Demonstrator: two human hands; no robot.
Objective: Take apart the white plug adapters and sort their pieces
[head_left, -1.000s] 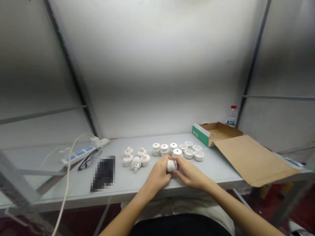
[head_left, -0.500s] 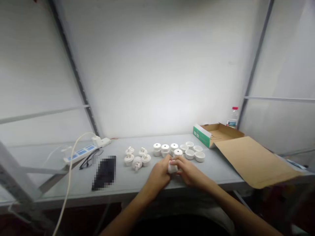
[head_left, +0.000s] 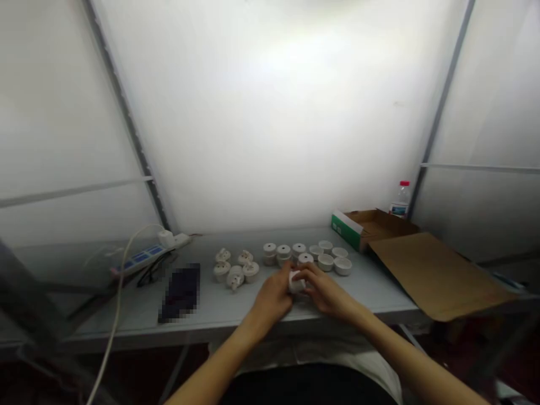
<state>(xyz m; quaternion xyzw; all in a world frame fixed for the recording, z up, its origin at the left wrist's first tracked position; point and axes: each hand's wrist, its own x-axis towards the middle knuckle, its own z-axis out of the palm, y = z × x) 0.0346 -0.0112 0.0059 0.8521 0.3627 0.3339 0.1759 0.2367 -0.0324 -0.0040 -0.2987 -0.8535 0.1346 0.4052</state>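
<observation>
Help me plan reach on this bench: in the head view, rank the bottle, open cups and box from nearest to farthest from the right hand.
1. Open cups: just beyond the right hand.
2. Box: farther back, to the right.
3. Bottle: farthest, back right, behind it.

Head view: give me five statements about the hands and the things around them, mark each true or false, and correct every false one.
1. The left hand and the right hand are both on one small white round piece. True.
2. The clear plastic bottle has a blue cap. False: its cap is red.
3. The open, round white cups stand to the left of the white round pieces with protruding ends. False: they stand to the right of them.
4. The open brown cardboard box with a green side is to the right of the cups. True.
5. The long white power strip with blue panels lies to the right of the box. False: it lies far to the left.
</observation>
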